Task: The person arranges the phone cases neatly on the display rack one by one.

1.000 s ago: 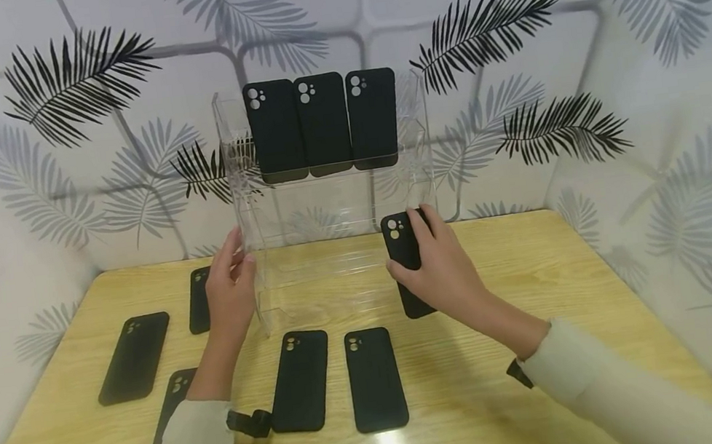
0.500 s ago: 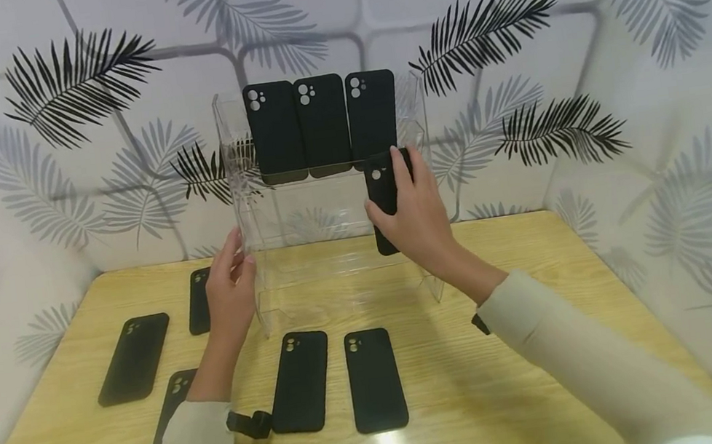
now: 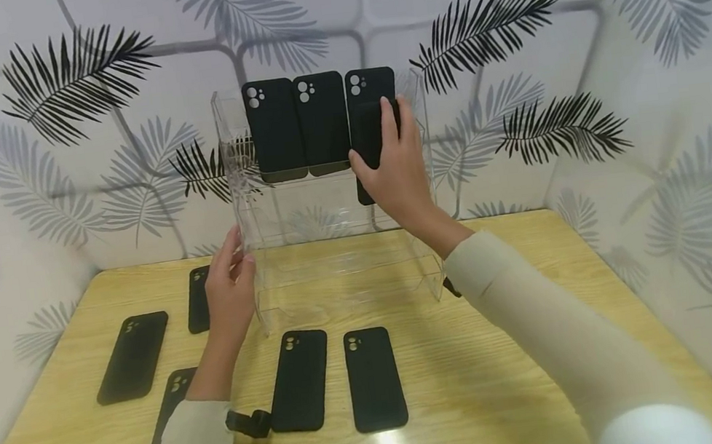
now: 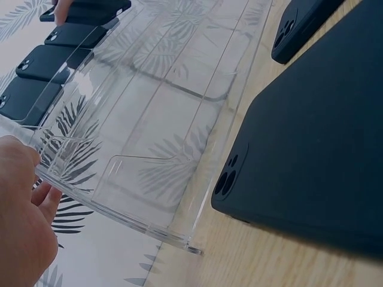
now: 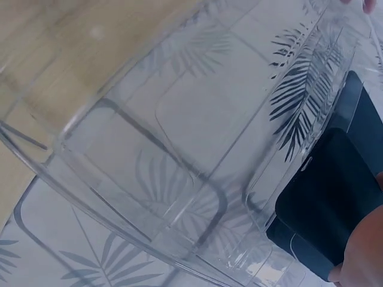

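Note:
A clear acrylic display rack (image 3: 230, 130) with stepped tiers stands at the back of the table. My left hand (image 3: 229, 288) holds its left side panel between thumb and fingers, as the left wrist view also shows. Three black phone cases lean side by side on the top tier: left (image 3: 275, 125), middle (image 3: 323, 119), right (image 3: 369, 81). Raised before the right one, another black phone case (image 5: 329, 191) is gripped by my right hand (image 3: 398, 173), thumb at its left edge and fingers over the top. It covers most of the case behind; whether they touch I cannot tell.
Several black phone cases lie on the wooden table (image 3: 477, 355): two in front of the rack (image 3: 300, 381), the rest around my left forearm, including one at far left (image 3: 132, 357). A leaf-patterned backdrop (image 3: 523, 181) rises behind and at both sides.
My right hand has lifted its phone case from low at the rack's right side up to the top tier, moving slightly left. The left hand stays on the side panel.

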